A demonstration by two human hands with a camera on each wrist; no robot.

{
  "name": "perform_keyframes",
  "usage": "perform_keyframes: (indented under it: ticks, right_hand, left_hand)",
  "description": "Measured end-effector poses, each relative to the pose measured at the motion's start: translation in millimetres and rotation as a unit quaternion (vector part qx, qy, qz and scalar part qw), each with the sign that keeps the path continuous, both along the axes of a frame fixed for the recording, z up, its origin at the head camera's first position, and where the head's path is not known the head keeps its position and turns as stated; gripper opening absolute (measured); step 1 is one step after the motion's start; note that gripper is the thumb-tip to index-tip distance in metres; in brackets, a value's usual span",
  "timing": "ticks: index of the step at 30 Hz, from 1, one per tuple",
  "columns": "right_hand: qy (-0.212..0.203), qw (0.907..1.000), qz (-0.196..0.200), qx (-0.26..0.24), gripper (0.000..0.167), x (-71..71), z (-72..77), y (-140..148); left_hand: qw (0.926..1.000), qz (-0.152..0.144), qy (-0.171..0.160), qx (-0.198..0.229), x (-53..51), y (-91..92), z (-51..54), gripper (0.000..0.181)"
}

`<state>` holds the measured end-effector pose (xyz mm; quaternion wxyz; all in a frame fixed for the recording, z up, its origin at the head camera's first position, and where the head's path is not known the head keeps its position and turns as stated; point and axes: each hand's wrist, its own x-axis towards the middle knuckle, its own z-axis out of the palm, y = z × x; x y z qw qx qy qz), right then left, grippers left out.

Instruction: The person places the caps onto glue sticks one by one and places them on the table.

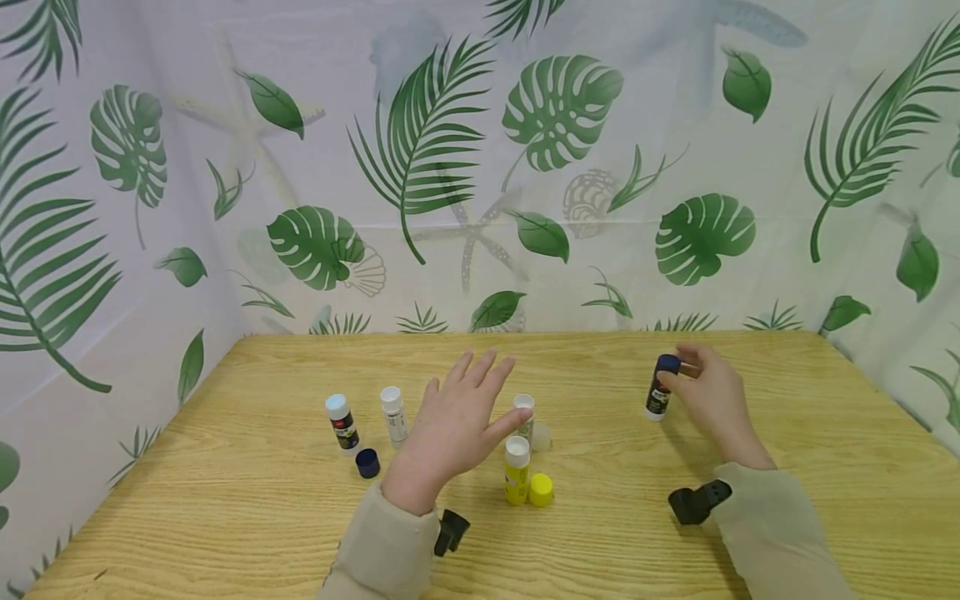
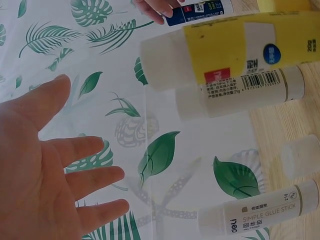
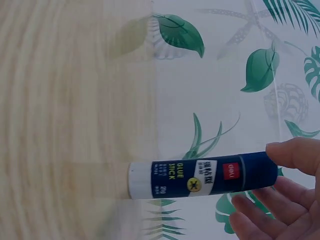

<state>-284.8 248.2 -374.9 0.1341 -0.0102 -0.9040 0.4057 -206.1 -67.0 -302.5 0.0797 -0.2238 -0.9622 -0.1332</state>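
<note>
Currently, you have the navy glue stick [image 1: 657, 400] in your right hand [image 1: 718, 404], toward the right of the table [image 1: 600, 542], near upright with its white base [image 1: 654, 414] downward. Your thumb and fingers pinch the dark blue cap [image 1: 668, 363]; whether the base bears on the tabletop cannot be told. Your left hand [image 1: 453, 425] is empty, its fingers spread above the table, near the yellow glue stick [image 1: 516, 485]. Expect a light, rigid tube: the plastic should tolerate firm finger pressure without denting, though its smooth wall may slip under dry fingertips. Treat the cap as a separate part; a lift by the cap alone could pull it off, as the loose navy cap [image 1: 367, 463] beside the dark uncapped stick [image 1: 345, 433] suggests. For a more secure hold, grip the labelled barrel [image 3: 195, 176] at mid-length, thumb opposing two fingers. Keep sideways force low when the tube is standing, since its narrow base may tip easily.
</note>
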Motion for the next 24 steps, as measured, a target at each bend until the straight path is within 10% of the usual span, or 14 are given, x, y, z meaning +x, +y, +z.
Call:
perform_keyframes:
  ticks: [3,10,24]
  right_hand:
    - [0.023,0.9997,-0.003,0.011,0.068,-12.4,-12.8,10.1]
    - [0.04,0.999,0.015,-0.015,0.055,32.1,43.3,-23.5]
    - [0.074,0.9967,0.034,0.002,0.05,47.1,67.6,-39.0]
  left_hand:
    - [1.0,0.0,0.0,0.001,0.2,-0.3,0.0,0.063]
    - [1.0,-0.004,0.002,0.001,0.3,-1.0,1.5,0.063]
    - [1.0,-0.001,-0.001,0.004,-0.7,-2.1,1.1,0.063]
